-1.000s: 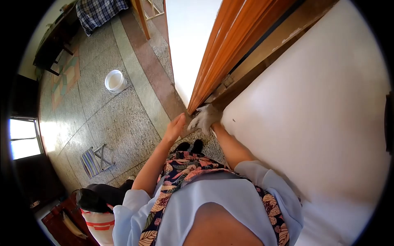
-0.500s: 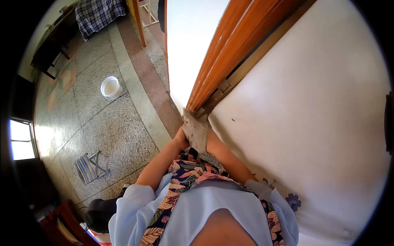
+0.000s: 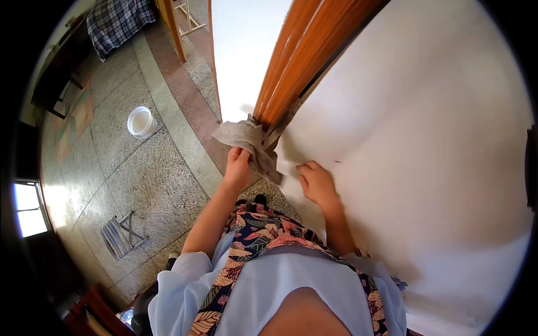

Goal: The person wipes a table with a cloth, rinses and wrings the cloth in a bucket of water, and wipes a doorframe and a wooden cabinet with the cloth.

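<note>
A greyish-beige cloth (image 3: pixel 249 140) hangs spread out beside the lower end of the orange-brown wooden door frame (image 3: pixel 300 53). My left hand (image 3: pixel 238 164) pinches the lower edge of this cloth. To the right, my right hand (image 3: pixel 316 180) is apart from the cloth, in front of the white surface (image 3: pixel 426 140), with its fingers loosely bent and spread and nothing in them. Whether its fingertips touch that surface I cannot tell.
On the speckled floor (image 3: pixel 162 173) at the left are a white bucket (image 3: pixel 142 122) and a folding stool (image 3: pixel 119 236) with a striped seat. A plaid cover (image 3: pixel 120 25) and a dark table (image 3: pixel 56 78) stand at the upper left. A white wall (image 3: pixel 244 56) adjoins the frame.
The cloth, earlier bunched over my right hand, now hangs from my left hand. My right hand has come off it and moved right. The view has shifted slightly.
</note>
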`<move>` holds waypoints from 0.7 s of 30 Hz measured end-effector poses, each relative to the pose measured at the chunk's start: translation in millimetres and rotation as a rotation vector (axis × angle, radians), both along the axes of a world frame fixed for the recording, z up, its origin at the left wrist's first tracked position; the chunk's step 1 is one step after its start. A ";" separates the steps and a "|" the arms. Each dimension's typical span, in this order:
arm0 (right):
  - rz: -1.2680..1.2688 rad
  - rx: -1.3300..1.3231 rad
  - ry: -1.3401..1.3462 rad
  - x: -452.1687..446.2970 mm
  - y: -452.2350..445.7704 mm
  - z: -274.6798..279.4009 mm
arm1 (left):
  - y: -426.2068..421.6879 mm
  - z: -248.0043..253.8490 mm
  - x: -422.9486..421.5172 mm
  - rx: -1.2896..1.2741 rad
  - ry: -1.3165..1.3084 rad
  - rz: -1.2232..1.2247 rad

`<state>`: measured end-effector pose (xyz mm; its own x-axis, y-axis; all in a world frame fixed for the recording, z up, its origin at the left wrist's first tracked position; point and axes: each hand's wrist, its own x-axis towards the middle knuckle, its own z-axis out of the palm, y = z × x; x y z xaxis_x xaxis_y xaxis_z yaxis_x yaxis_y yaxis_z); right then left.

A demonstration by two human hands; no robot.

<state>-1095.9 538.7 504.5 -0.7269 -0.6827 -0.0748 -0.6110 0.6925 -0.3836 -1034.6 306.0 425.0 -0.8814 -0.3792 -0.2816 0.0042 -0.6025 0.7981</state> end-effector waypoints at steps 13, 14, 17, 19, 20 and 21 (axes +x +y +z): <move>-0.683 -0.054 0.314 67.6 162.5 46.7 | 86.0 27.8 -82.0 -1.315 0.268 0.126; -0.729 -0.071 0.322 76.3 170.2 51.2 | 90.7 13.7 -90.5 -1.369 0.289 0.179; -0.889 -0.092 0.338 107.8 185.9 70.5 | 98.2 -19.1 -101.6 -1.445 0.314 0.259; -1.004 -0.074 0.349 129.8 194.4 80.5 | 103.3 -35.8 -100.9 -1.429 0.295 0.215; -1.035 -0.072 0.360 139.4 201.5 79.1 | 104.4 -47.4 -102.5 -1.411 0.276 0.165; -1.064 -0.073 0.369 146.9 206.6 80.2 | 103.4 -55.5 -102.4 -1.395 0.255 0.116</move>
<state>-949.0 745.3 584.7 -0.9110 0.3030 0.2799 0.1919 0.9120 -0.3626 -1137.0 409.4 369.5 -0.7954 -0.2820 0.5364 0.2299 0.6785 0.6977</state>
